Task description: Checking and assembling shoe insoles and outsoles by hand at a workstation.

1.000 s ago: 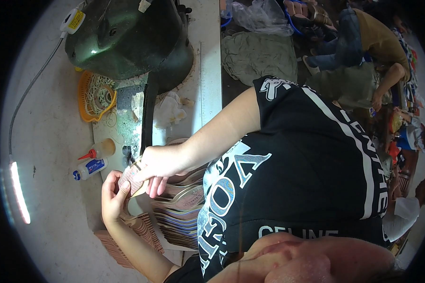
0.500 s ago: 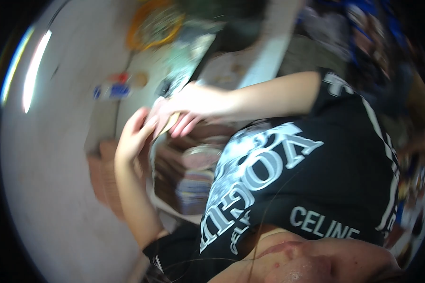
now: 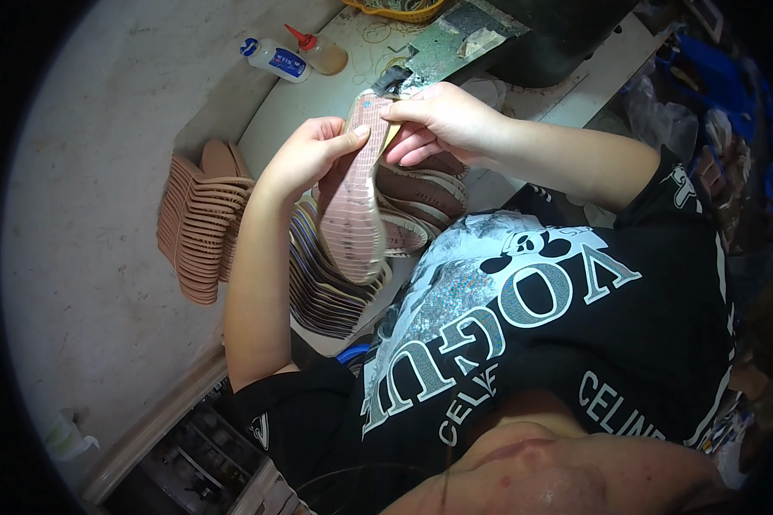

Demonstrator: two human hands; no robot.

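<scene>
A long pink insole (image 3: 352, 215) with pale cross lines hangs from both my hands, its toe-like wider end towards my body. My left hand (image 3: 318, 154) pinches its upper left edge, thumb on top. On the right edge near the upper end, my right hand (image 3: 442, 124) grips it between thumb and fingers; a bit of yellow shows beside these fingers. Below the insole lies a stack of dark insoles with pale and coloured edges (image 3: 322, 292). More brownish insoles (image 3: 429, 189) lie in a pile under my right hand, partly hidden.
Leaning at the wall on the left are stacked tan insoles (image 3: 202, 223). Beyond my hands stand a blue-capped white bottle (image 3: 275, 62) and a red-tipped bottle (image 3: 322, 53). A worn green metal plate (image 3: 464, 43) and a yellow basket (image 3: 404, 9) are at the back.
The view has shifted and sharpened from a blur. The insole now shows its broad lined face, hanging towards me. Both hands keep hold of it.
</scene>
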